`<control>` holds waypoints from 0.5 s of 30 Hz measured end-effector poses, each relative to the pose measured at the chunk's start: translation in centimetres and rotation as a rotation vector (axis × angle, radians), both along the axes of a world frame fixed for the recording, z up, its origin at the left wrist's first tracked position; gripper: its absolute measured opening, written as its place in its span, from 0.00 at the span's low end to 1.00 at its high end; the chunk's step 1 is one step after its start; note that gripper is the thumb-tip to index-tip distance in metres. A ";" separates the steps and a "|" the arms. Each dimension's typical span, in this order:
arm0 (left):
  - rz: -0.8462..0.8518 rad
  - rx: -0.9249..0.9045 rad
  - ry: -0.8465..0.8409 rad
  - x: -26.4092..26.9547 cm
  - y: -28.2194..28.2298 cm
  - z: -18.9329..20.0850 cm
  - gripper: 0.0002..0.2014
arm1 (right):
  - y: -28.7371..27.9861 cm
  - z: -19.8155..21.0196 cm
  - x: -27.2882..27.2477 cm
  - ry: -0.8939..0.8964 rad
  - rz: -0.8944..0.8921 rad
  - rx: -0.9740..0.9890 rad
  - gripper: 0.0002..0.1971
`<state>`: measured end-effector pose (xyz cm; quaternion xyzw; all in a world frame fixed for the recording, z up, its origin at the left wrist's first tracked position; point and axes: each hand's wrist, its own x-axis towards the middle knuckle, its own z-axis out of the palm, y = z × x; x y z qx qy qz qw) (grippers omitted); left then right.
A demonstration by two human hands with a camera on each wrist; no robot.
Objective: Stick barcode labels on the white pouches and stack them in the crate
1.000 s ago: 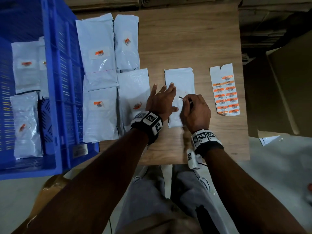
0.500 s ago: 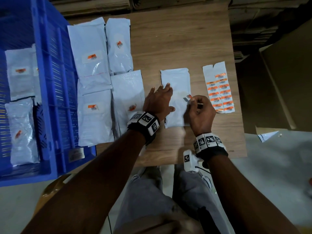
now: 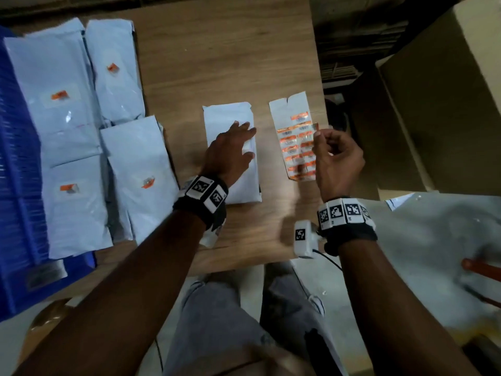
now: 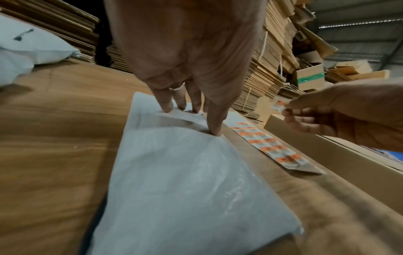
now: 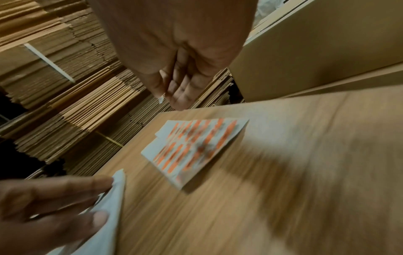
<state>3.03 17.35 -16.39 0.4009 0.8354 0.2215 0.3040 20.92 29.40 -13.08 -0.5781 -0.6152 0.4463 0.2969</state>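
Pouch (image 3: pixel 230 147) without a label lies flat on the wooden table (image 3: pixel 217 63) right in front of me, and my left hand (image 3: pixel 230 153) presses it down with straight, spread fingers (image 4: pixel 214 124). A moment ago my right hand (image 3: pixel 336 161) was low on this pouch, working at its right edge; now I have lifted it off to the right, and it hangs above the label sheet (image 3: pixel 296 142). Between thumb and forefinger I pinch 1 small barcode label (image 4: pixel 278 107), its orange stripe just showing in the left wrist view; the right wrist view is too blurred to show it. The pouch itself has not shifted.

Just right of the pouch, apart from it, the sheet lies flat with its rows of orange-striped labels. To my left, 4 labelled pouches (image 3: pixel 141 175) lie side by side and overlapping, each with 1 orange sticker, touching the blue crate (image 3: pixel 19 185) at the table's left edge. My view has swung right, so the crate's inside is now out of sight. A large cardboard box (image 3: pixel 444 104) stands off the table's right side, and stacks of flattened cardboard (image 4: pixel 268 77) rise beyond the far edge.
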 end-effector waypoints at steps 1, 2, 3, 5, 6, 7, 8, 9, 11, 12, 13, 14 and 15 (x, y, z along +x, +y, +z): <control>0.033 0.016 -0.026 0.0 0.2 -0.1 0.29 | 1.1 -0.1 0.4 0.004 0.000 -0.013 0.06; 0.058 0.030 -0.041 0.0 0.5 -0.1 0.29 | 2.2 -0.3 0.9 0.002 -0.004 -0.017 0.06; 0.074 0.041 -0.046 0.2 1.0 -0.1 0.28 | 3.3 -0.6 1.4 -0.010 -0.009 -0.017 0.06; 0.100 0.044 -0.022 0.6 2.1 0.0 0.27 | 5.5 -1.2 2.3 -0.057 -0.006 -0.029 0.05; 0.121 0.040 -0.006 0.9 2.6 0.1 0.26 | 6.6 -1.6 2.7 -0.085 0.001 -0.040 0.04; 0.144 0.045 -0.001 0.9 2.8 0.2 0.26 | 7.4 -2.0 3.0 -0.111 0.002 -0.046 0.03; 0.168 0.056 0.000 1.2 3.1 0.3 0.25 | 8.4 -2.4 3.2 -0.131 -0.003 -0.052 0.02; 0.194 0.071 -0.001 1.4 3.4 0.3 0.25 | 9.4 -2.8 3.4 -0.144 -0.012 -0.056 0.01; 0.251 0.105 0.001 1.9 3.8 0.3 0.25 | 11.3 -3.5 3.8 -0.175 -0.016 -0.061 0.01; 0.277 0.116 0.014 2.1 3.8 0.1 0.25 | 12.2 -3.9 3.9 -0.194 -0.006 -0.066 0.03; 0.295 0.121 0.038 2.3 3.9 -0.1 0.25 | 12.9 -4.3 4.0 -0.210 0.009 -0.073 0.05; 0.299 0.124 0.060 2.4 3.9 -0.3 0.24 | 13.7 -4.8 4.1 -0.222 0.025 -0.080 0.07; 0.294 0.137 0.065 2.4 3.7 -0.7 0.24 | 14.4 -5.2 4.2 -0.237 0.038 -0.087 0.08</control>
